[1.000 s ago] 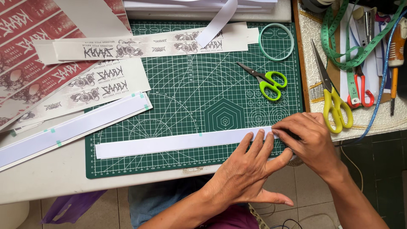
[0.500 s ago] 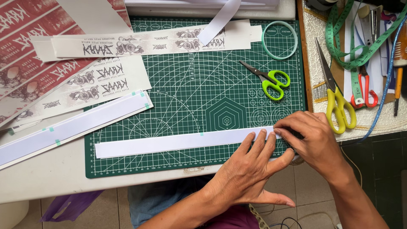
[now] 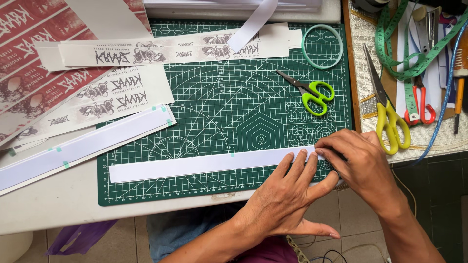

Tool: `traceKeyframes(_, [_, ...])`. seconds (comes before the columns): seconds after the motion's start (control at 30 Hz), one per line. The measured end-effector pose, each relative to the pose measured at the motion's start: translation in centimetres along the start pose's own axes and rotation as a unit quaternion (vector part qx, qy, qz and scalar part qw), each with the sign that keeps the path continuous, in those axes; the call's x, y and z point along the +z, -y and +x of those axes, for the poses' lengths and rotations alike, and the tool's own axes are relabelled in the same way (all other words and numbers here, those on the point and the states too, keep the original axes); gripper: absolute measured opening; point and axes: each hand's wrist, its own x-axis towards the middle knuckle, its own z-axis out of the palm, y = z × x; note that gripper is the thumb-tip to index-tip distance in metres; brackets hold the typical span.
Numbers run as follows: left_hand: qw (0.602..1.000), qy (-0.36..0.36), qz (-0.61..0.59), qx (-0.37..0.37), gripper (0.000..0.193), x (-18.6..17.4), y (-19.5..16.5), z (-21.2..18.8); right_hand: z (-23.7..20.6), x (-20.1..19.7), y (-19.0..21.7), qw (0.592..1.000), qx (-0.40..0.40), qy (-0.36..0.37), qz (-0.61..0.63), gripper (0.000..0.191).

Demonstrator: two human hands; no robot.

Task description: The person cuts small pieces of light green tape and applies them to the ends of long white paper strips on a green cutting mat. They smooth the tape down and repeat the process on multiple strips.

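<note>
The long white paper strip (image 3: 204, 164) lies flat along the near part of the green cutting mat (image 3: 219, 97). Both hands are together at its right end — the left hand (image 3: 287, 195) presses on it with flat, spread fingers, and the right hand (image 3: 358, 165) is curled over the very end, pinching or folding it; I cannot tell exactly which. To do this well, I think the left palm must hold the strip still, and the edges should follow the mat lines. The small green scissors (image 3: 312, 95) lie apart, unused.
</note>
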Motion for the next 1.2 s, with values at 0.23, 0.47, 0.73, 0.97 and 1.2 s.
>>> traceKeyframes(0.23, [1.000,-0.002,-0.011,-0.002,0.103,-0.1,-0.1,0.0,-0.4,0.1,0.1,1.000,-0.005,-0.024,0.013,0.013])
traceKeyframes(0.47, [1.000,-0.003,-0.016,0.001,0.104,0.4,-0.1,-0.1,-0.9,0.3,0.3,0.999,-0.003,-0.035,-0.015,0.015])
traceKeyframes(0.73, [1.000,-0.001,-0.025,0.002,0.102,0.3,0.0,-0.2,-1.5,0.9,0.0,0.998,-0.009,-0.057,-0.006,0.016])
traceKeyframes(0.97, [1.000,-0.006,-0.026,-0.001,0.104,0.0,0.1,0.0,-3.5,0.8,-0.2,0.996,-0.056,-0.023,-0.063,0.053])
traceKeyframes(1.2, [0.997,-0.001,-0.082,-0.004,0.105,-0.3,0.3,-0.1,-4.0,1.1,-0.3,0.998,-0.051,-0.033,-0.021,0.055])
